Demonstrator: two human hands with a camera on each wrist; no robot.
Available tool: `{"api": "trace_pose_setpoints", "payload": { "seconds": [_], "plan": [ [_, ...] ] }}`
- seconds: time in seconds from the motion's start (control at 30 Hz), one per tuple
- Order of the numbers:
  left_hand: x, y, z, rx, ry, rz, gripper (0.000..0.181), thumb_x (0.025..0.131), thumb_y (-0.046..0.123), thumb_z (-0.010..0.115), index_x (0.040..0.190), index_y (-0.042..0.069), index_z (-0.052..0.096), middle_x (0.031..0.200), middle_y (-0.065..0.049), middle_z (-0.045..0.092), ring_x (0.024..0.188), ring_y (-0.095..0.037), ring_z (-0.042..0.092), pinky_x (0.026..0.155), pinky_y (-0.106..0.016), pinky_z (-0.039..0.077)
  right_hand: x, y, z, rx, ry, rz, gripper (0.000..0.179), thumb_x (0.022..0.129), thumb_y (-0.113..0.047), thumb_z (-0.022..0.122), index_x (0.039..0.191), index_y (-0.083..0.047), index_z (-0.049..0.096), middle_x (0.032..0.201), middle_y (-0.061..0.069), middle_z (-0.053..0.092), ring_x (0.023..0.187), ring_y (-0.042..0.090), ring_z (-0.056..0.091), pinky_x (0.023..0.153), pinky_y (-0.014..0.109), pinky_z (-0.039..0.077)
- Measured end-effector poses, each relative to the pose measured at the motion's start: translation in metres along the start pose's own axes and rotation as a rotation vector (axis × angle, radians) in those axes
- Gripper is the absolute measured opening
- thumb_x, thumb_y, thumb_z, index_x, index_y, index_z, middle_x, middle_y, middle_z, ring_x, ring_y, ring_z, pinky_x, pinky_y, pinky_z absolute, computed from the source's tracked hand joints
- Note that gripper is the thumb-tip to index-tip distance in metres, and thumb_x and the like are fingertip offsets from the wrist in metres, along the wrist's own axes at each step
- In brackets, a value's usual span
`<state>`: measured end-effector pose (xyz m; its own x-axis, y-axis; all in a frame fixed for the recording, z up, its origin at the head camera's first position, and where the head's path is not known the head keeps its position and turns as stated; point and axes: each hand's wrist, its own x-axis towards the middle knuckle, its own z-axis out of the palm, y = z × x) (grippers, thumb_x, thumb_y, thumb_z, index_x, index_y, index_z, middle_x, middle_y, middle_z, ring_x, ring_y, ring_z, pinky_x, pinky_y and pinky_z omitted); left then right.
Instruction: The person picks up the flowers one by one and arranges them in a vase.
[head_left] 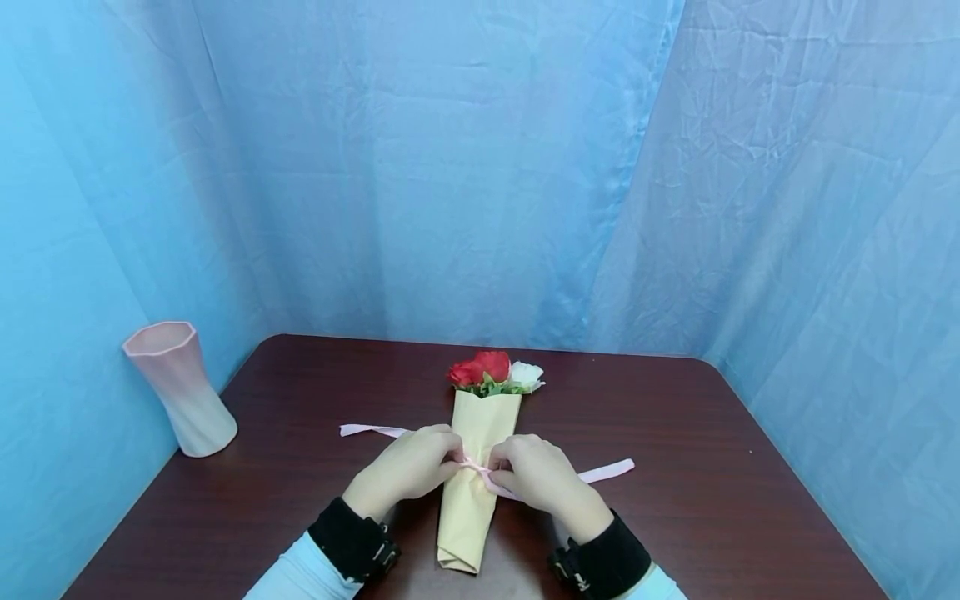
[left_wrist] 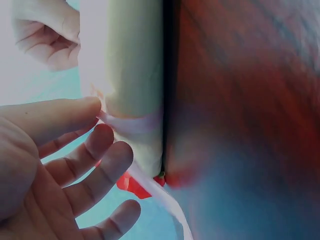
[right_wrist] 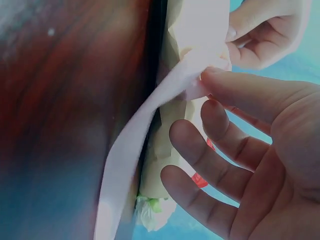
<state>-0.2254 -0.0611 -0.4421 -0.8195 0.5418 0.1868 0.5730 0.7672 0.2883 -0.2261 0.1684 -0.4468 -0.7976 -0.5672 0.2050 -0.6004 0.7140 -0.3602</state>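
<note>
A bouquet wrapped in cream paper [head_left: 486,421] lies on the table, red roses [head_left: 491,365] and a white rose [head_left: 527,375] showing at its far end. Round its middle runs a pale pink ribbon [head_left: 609,472], crossed at the front, with one tail out to each side. My left hand [head_left: 412,463] pinches the ribbon between thumb and forefinger at the left of the crossing, its other fingers spread apart. On the right side, my right hand [head_left: 538,473] pinches the ribbon [right_wrist: 131,132] with thumb and forefinger. The exact form of the crossing is partly hidden by the fingers.
A pink-and-white twisted vase [head_left: 183,392] stands at the left edge of the dark brown table [head_left: 660,425]. Blue cloth [head_left: 480,167] hangs behind and on both sides of the table.
</note>
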Motion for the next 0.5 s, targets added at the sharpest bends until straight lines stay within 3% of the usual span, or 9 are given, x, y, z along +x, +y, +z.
{"api": "trace_pose_setpoints", "payload": {
  "seconds": [0.33,0.5],
  "plan": [
    [-0.0036,-0.0049,-0.0086,-0.029,-0.019,-0.049,0.011,0.092,0.021,0.077,0.087,0.023,0.067,0.081,0.012,0.056,0.072,-0.006,0.052,0.068,-0.028,0.049,-0.0011,0.0018,-0.0048,0.006,-0.007,0.034,0.015,0.090,-0.026,0.080,0.078,-0.027,0.071,0.065,-0.017,0.052,0.059,0.003,0.047,0.052,0.026,0.042],
    [-0.0025,-0.0044,-0.0078,-0.046,-0.019,-0.032,0.010,0.091,0.020,0.078,0.088,0.021,0.068,0.081,0.012,0.058,0.073,-0.007,0.053,0.069,-0.029,0.049,-0.0015,0.0026,-0.0046,0.021,-0.022,0.038,0.014,0.089,-0.026,0.080,0.080,-0.026,0.070,0.065,-0.017,0.052,0.059,0.003,0.048,0.052,0.027,0.042]
  ]
}}
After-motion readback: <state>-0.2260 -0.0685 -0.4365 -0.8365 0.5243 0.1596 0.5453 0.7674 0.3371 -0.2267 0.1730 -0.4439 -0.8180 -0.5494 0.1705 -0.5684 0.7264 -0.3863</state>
